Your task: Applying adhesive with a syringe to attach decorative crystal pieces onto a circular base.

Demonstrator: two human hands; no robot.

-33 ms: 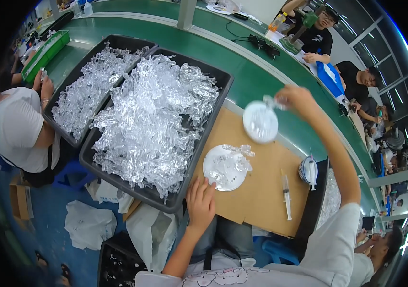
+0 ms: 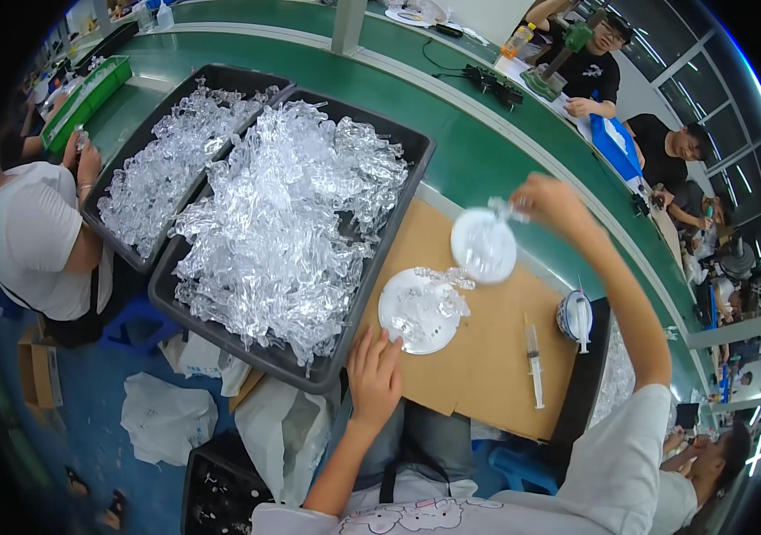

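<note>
My left hand [image 2: 375, 373] lies flat on the brown cardboard [image 2: 487, 374], fingers stretched out, fingertips at the near left rim of a round white plate [image 2: 438, 339]. Clear plastic pieces [image 2: 416, 308] lie on that plate. My right hand [image 2: 554, 207] is raised beyond it, fingers pinched on a clear plastic piece [image 2: 510, 211]. That piece overlaps the far rim of a second round white dish [image 2: 470, 234], blurred by motion, with clear pieces in it. Whether my fingers also grip this dish is hidden.
Left of the cardboard, a black tray [image 2: 327, 386] is heaped with clear plastic parts; another black tray [image 2: 144, 265] adjoins it. On the right are a syringe [image 2: 534, 366] and a patterned cup [image 2: 568, 321] holding another syringe. Other people sit around the green bench [image 2: 309, 55].
My right hand, the clear piece and the second white dish have shifted slightly nearer to me, and the dish now overlaps the plate's pieces more closely. My left hand stays put.
</note>
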